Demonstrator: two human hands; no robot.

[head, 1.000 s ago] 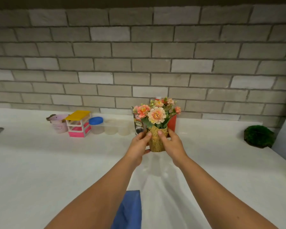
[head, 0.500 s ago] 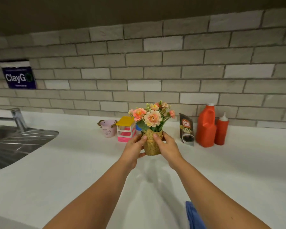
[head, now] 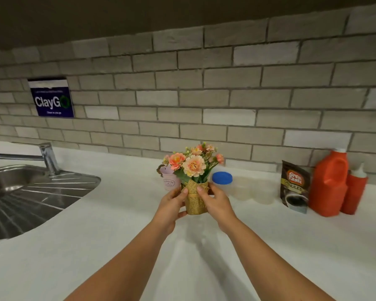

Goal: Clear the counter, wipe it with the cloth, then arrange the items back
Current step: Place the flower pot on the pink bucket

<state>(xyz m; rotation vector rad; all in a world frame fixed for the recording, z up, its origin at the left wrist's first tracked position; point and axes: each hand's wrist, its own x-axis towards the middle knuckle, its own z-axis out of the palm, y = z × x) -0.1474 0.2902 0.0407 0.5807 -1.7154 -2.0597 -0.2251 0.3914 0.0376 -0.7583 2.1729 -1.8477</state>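
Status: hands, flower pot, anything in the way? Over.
Left hand, right hand: both holding flower pot, upright. Pink bucket and blue-lidded jar close behind it.

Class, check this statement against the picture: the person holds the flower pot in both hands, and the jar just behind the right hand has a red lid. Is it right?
Not quite: the lid is blue, not red. The head view shows the left hand and right hand holding the flower pot, and the jar just behind the right hand has a blue lid.
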